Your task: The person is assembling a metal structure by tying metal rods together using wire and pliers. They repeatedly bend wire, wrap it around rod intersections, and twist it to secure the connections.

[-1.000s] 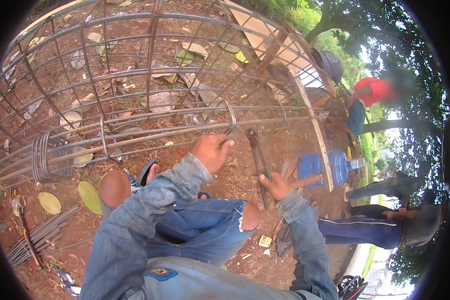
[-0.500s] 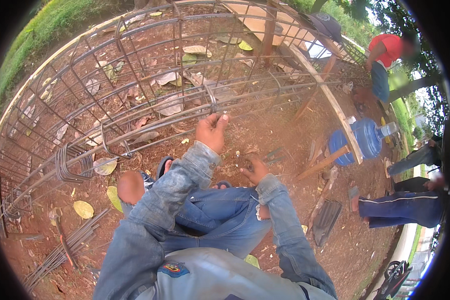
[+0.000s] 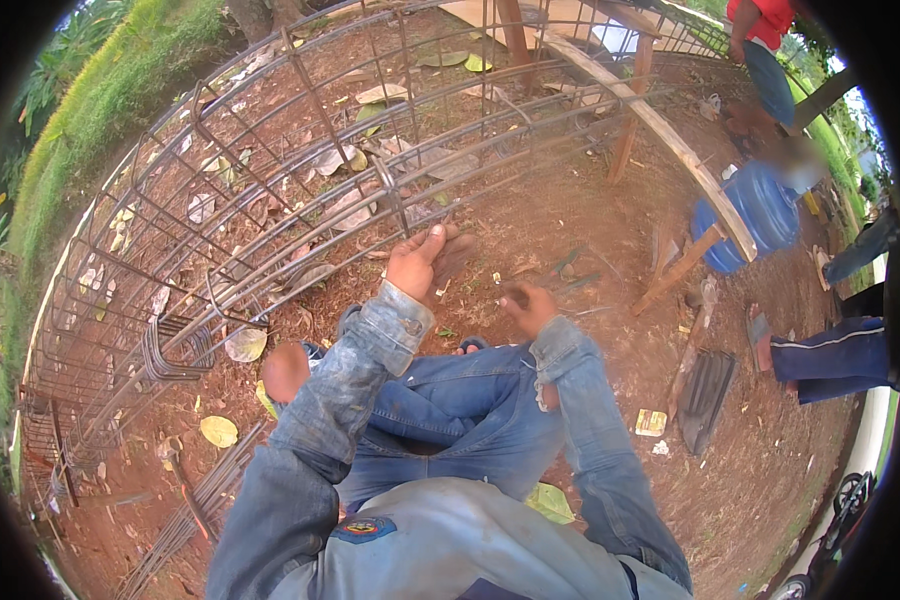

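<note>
My left hand (image 3: 422, 262) is just below the near bars of a long rebar cage (image 3: 300, 215), thumb raised. Its other fingers are stretched to the right and smeared by motion; nothing shows in them. My right hand (image 3: 532, 308) hovers over the dirt in front of my right knee, fingers bent and pressed together. Whatever they may hold is too small to make out. Between the hands are small whitish bits (image 3: 497, 278). Beyond the right hand, a thin tool with greenish handles (image 3: 568, 265) lies on the soil. A steel stirrup (image 3: 386, 180) hangs around the bars ahead.
Bundled stirrups (image 3: 175, 350) hang at the cage's left part. Loose rods (image 3: 195, 510) lie lower left. A wooden support (image 3: 685, 155) and blue water jug (image 3: 755, 215) stand right, near a dark tile-like piece (image 3: 708, 400). Other people (image 3: 820, 355) are at the right edge.
My left hand has gone from a pinch on a small whitish bit to stretched fingers. My right hand has drawn its fingers closer together. The view has shifted toward the left.
</note>
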{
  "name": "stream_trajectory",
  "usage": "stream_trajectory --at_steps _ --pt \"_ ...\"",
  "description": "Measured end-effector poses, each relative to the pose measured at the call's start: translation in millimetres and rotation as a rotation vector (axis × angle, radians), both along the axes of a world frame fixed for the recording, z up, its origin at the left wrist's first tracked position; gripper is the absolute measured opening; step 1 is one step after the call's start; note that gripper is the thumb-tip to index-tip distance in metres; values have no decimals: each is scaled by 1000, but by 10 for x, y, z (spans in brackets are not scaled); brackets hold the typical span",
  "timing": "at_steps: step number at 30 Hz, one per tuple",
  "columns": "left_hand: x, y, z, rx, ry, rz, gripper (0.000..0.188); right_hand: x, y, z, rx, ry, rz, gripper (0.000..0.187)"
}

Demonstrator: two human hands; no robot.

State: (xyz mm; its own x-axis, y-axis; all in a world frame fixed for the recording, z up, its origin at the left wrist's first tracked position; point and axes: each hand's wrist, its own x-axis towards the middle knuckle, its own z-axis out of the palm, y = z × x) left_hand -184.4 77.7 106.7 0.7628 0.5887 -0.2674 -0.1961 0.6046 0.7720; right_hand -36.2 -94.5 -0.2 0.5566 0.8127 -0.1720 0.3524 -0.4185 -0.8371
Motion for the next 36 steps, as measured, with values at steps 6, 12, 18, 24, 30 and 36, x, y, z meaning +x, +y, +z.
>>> stream_trajectory --at_steps 6,12,18,24,30,36 --pt "-343 -424 162 -99 26 -46 25 -739 -25 1618 570 -330 -52 39" --pt "-667 -386 -68 26 -27 -69 22 -988 162 1542 524 -584 210 27" --pt "-786 -401 227 -71 -82 239 23 -1344 144 907 646 657 -383 22" --pt "-903 -255 215 -206 -141 292 22 -1536 196 861 656 834 -267 18" --pt "-1077 -167 263 3 -12 165 21 -1288 142 1241 472 672 184 10" --pt "-1405 196 609 -226 -365 401 24 -1483 155 1054 1061 1163 403 14"
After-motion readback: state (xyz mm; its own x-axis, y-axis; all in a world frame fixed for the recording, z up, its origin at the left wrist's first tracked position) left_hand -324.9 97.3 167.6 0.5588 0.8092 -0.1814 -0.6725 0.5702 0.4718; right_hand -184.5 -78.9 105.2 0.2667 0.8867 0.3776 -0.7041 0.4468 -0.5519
